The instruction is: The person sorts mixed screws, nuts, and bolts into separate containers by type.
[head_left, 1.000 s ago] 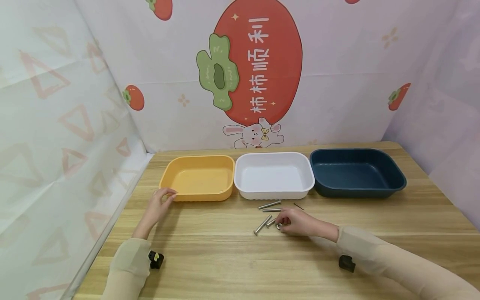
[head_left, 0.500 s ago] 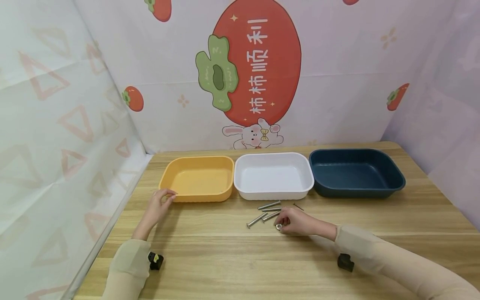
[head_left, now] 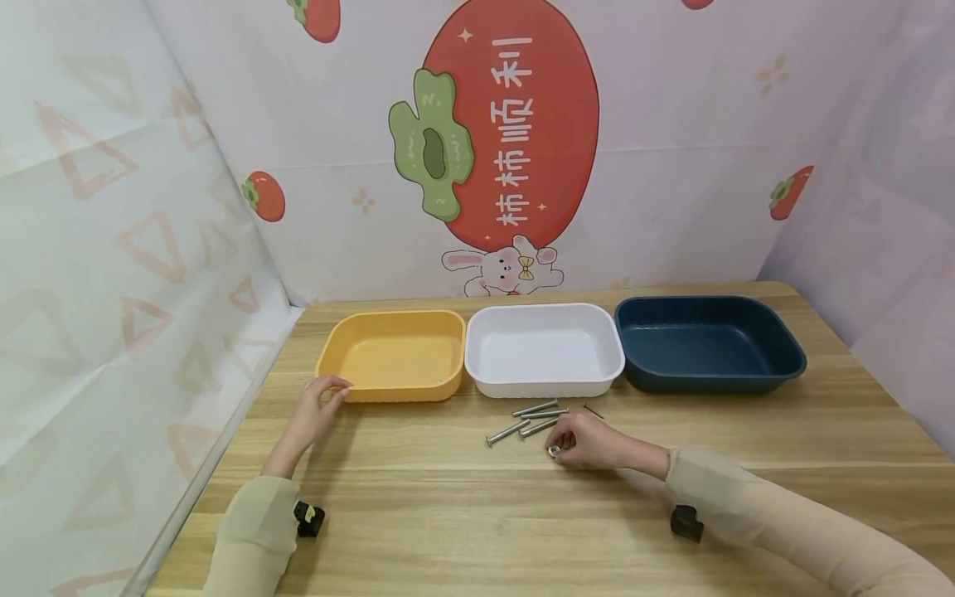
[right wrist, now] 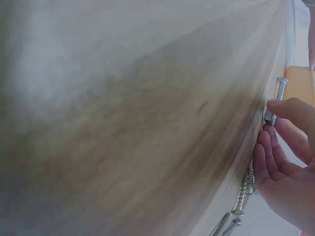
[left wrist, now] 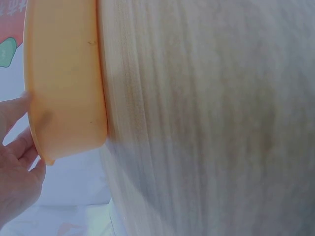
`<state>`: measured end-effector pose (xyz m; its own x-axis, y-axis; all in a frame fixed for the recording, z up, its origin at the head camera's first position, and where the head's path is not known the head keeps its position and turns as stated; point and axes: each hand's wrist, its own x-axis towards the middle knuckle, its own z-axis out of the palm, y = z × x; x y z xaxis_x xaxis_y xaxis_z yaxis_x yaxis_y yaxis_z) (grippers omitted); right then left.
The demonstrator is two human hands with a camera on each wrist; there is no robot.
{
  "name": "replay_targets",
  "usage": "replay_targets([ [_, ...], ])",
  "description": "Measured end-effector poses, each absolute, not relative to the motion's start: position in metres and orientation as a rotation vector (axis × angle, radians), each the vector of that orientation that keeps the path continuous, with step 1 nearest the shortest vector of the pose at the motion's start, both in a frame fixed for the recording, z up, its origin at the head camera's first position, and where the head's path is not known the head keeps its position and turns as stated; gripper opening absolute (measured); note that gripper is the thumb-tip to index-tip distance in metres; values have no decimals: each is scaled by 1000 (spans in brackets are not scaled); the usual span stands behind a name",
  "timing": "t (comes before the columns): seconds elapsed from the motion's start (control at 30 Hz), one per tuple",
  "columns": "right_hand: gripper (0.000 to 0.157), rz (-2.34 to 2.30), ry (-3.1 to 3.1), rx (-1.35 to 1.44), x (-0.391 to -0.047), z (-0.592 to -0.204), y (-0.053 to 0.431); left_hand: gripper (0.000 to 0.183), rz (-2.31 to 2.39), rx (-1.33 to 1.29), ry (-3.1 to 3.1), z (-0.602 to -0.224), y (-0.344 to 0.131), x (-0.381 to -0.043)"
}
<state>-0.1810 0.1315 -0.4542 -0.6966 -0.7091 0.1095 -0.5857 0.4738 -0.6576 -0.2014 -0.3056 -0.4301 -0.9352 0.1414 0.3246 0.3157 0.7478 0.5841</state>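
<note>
My right hand (head_left: 589, 440) is low over the table and pinches a small metal nut (head_left: 554, 452). In the right wrist view the nut (right wrist: 269, 117) sits between thumb and fingers, close to the wood. Beside that hand, to its left, lie several silver bolts (head_left: 507, 434), one partly hidden behind the fingers. A thin dark screw (head_left: 594, 410) lies just beyond the knuckles. Over at the left, my left hand (head_left: 313, 417) holds the front left corner of a yellow tray (head_left: 406, 393) by its rim. The left wrist view has thumb and fingers at that rim (left wrist: 29, 105).
A white tray (head_left: 545, 389) touches the yellow one, and a dark blue tray (head_left: 709, 384) stands right of it. All three line the back of the wooden table (head_left: 448, 514). Printed cloth (head_left: 671, 215) hangs behind.
Two bolts beside my right hand have shifted left and slightly back, away from the fingers. The right hand with the nut has barely moved. My left hand stays on the yellow tray.
</note>
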Motion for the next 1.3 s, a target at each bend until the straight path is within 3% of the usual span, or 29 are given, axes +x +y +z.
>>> replay_targets([
  [1.3, 17, -1127, 2533, -1126, -194, -424, 96, 13, -973, -346, -2687, -430, -306, -200],
])
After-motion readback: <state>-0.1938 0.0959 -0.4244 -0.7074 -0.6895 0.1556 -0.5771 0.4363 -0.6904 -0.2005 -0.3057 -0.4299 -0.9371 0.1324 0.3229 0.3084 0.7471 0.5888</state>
